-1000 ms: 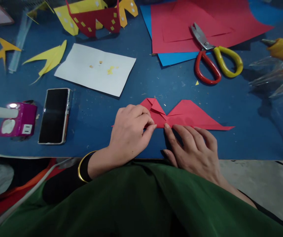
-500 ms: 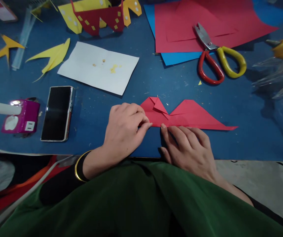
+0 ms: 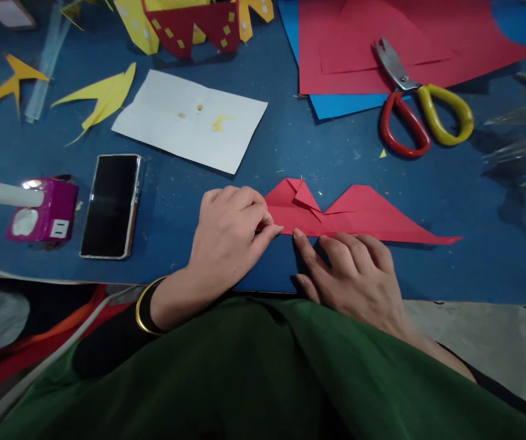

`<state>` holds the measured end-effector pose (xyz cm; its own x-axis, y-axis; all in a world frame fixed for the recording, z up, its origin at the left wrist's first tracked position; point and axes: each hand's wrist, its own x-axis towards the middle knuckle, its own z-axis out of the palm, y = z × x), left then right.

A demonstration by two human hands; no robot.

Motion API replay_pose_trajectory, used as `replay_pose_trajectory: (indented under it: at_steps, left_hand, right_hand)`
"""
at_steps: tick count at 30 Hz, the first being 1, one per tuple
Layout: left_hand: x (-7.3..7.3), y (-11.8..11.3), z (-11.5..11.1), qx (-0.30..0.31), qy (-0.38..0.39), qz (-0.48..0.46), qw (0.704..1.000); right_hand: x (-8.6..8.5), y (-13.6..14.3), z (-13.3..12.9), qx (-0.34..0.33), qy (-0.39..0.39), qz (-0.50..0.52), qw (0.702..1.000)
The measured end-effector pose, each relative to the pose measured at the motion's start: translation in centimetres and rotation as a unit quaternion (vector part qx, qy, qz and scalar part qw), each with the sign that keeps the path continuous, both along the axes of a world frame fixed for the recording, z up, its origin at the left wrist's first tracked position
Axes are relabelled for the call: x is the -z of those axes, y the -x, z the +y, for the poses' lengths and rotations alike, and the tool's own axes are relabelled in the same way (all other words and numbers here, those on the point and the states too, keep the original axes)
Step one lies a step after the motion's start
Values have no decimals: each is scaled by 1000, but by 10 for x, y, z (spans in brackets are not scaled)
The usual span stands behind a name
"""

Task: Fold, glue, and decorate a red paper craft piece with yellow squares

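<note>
A folded piece of red paper [image 3: 359, 214] lies on the blue table, with two peaks along its far edge and a thin point at its right end. A small folded flap stands out on the left peak. My left hand [image 3: 233, 229] is closed on the paper's left part, thumb and fingers pinching its near edge; the paper's left end is hidden under it. My right hand [image 3: 355, 275] rests with its fingers spread, fingertips on the near edge of the paper, index finger close to the left thumb.
Red-and-yellow-handled scissors [image 3: 400, 79] lie on red sheets [image 3: 336, 36] at the back right. A white sheet [image 3: 189, 122] with scraps, a phone [image 3: 112, 205] and a purple device [image 3: 49, 211] are to the left. Behind stands a dotted red paper piece [image 3: 199, 24].
My right index finger has slid slightly left along the paper's near edge, closer to my left hand. My left hand keeps its pinch. The whole view has shifted a little.
</note>
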<state>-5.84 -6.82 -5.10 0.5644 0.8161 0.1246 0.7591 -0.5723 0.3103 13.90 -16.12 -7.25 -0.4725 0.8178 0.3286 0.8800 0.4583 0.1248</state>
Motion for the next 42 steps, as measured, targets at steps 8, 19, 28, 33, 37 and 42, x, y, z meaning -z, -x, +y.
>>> replay_pose_trajectory:
  at_steps: [8, 19, 28, 33, 37, 42]
  left_hand:
    - [1, 3, 0, 2, -1, 6, 1000]
    - [1, 23, 10, 30, 66, -58, 996]
    - [1, 30, 8, 25, 47, -43, 998]
    - [1, 28, 7, 7, 53, -33, 998]
    - [1, 27, 7, -8, 51, -44, 998]
    - [2, 26, 8, -12, 54, -50, 997]
  right_hand:
    - [-1, 7, 5, -26, 1, 4, 1000]
    - [-2, 12, 6, -21, 9, -2, 1000]
    - [-3, 12, 4, -13, 14, -16, 1000]
    - [-5, 12, 5, -14, 19, -34, 999]
    - [-6, 15, 9, -19, 26, -55, 998]
    - [-8, 21, 14, -26, 31, -62, 997]
